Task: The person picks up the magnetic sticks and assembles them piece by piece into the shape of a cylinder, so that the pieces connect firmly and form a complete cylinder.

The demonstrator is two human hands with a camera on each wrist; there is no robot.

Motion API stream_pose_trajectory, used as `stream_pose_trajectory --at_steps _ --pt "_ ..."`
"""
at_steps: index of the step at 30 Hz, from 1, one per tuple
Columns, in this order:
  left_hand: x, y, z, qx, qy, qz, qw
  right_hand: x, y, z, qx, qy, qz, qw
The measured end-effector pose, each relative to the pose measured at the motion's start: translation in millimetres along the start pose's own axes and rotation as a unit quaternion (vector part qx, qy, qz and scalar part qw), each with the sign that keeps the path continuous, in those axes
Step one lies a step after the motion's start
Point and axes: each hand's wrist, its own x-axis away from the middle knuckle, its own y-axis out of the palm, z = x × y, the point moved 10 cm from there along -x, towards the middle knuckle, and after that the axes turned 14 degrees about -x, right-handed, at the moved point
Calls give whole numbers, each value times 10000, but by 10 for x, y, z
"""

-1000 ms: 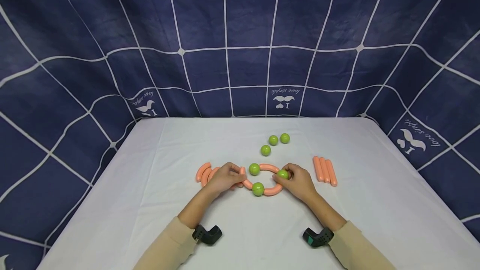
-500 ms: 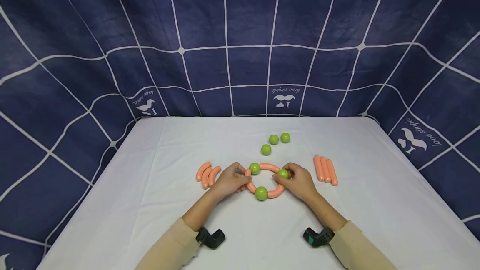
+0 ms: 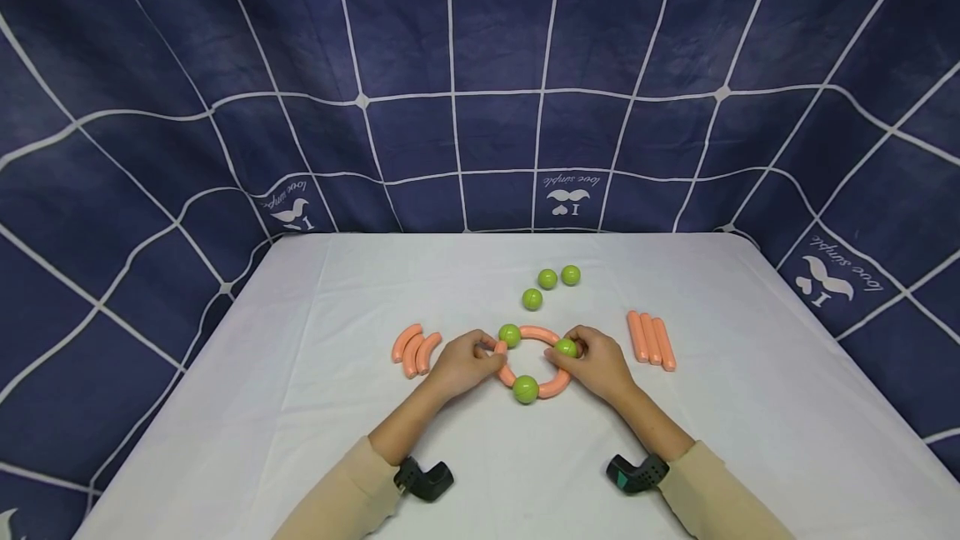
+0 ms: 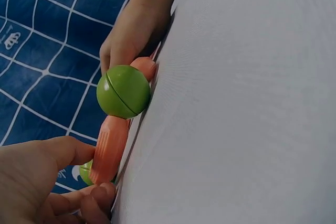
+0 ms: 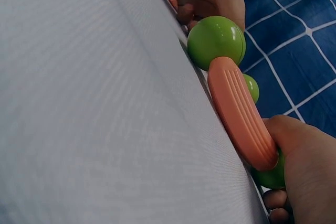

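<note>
A ring of curved orange rods and green balls lies mid-table in the head view. My left hand (image 3: 462,363) pinches the left curved orange rod (image 4: 110,148) between thumb and fingers. That rod runs from the back-left green ball (image 3: 510,335) to the front green ball (image 4: 123,92). On the other side, my right hand (image 3: 596,363) grips the right green ball (image 3: 566,347), partly hidden by the fingers. The front-right curved orange rod (image 5: 241,111) joins it to the front ball. A back curved orange rod (image 3: 538,332) spans the far side.
Several loose parts lie on the white-covered table (image 3: 300,440). Three curved orange rods (image 3: 415,350) are left of the ring, three straight orange rods (image 3: 651,341) to its right. Three green balls (image 3: 547,279) sit behind it. A blue checked curtain (image 3: 495,65) hangs beyond the table.
My left hand has moved right with the curved orange rod, whose far end now meets the back-left ball. The front ball has shifted slightly right and nearer me. My right hand stays put.
</note>
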Motion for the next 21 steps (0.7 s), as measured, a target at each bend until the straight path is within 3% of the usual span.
stream_pose_trajectory --at_steps 10,21 --pt "17 -94 101 -1043 521 667 9909 -3 -36 -6 9 44 221 9997" --pt "15 -51 174 -947 1269 726 9847 -2 -68 19 -486 172 343 9981"
